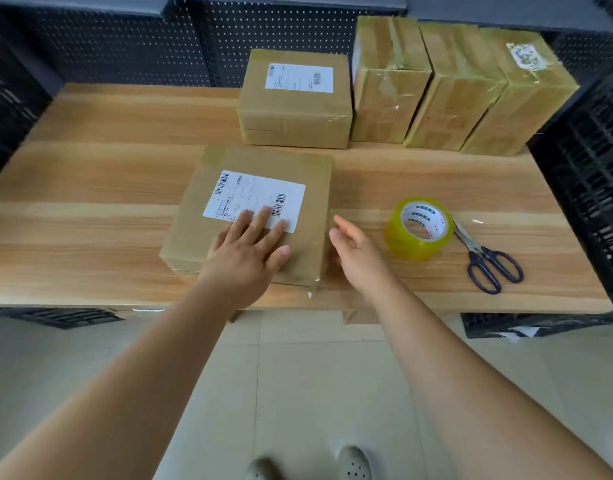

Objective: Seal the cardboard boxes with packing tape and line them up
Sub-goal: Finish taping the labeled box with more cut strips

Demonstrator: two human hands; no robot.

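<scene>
— Where is the box lying?
— The flat brown cardboard box with a white shipping label [253,188] is sitting near the front edge of the pale wooden surface [90,202]. The left hand [249,247] is pressing flat on its top, grip spread, fingertips [264,213] overlapping the label's lower edge.
— And the right hand [353,251]?
— It is hovering just beside the box's right edge, grip apart, holding nothing.
— What is standing around?
— A yellowish roll of packing tape [419,228] is sitting to the right, dark-handled scissors [488,258] just beside it. Behind, a second labelled flat box [294,105] is adjoining three upright tape-wrapped cartons [454,88]. Black plastic crates [592,168] are flanking the surface.
</scene>
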